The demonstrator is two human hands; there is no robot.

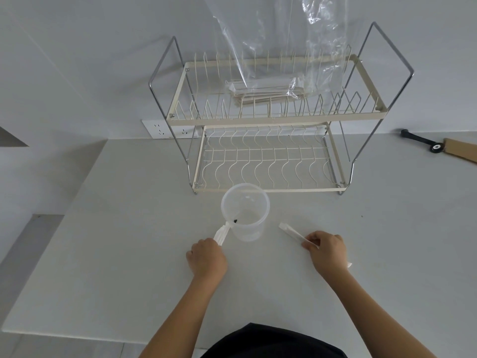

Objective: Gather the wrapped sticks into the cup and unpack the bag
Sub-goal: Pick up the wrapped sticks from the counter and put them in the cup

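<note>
My left hand (206,257) is curled round a small bunch of wrapped sticks (222,234), their far ends fanning up and away from my knuckles until they touch the near-left wall of the cup (245,211). The clear cup stands upright on the worktop (129,254) just beyond that hand and a little to its right, between my two hands. I cannot tell whether the dark speck low inside it is a stick end or a mark.

To do this step well, I judge I should lift the bunch clear of the rim before tipping it, so the ends drop inside rather than push the light cup over. Keeping the sticks squeezed together should stop one slipping out sideways.

Further right, my right hand (326,250) pinches a single wrapped stick (293,232) near its middle, one end pointing away to the left of my fingers, the other poking out behind my wrist. It lies low over the worktop and should go in next.

Well beyond both hands, the dish rack (278,117) holds the clear bag (278,60) on its upper tier, with more wrapped sticks bundled at the bag's bottom (265,93). That bag is not yet unpacked.
</note>
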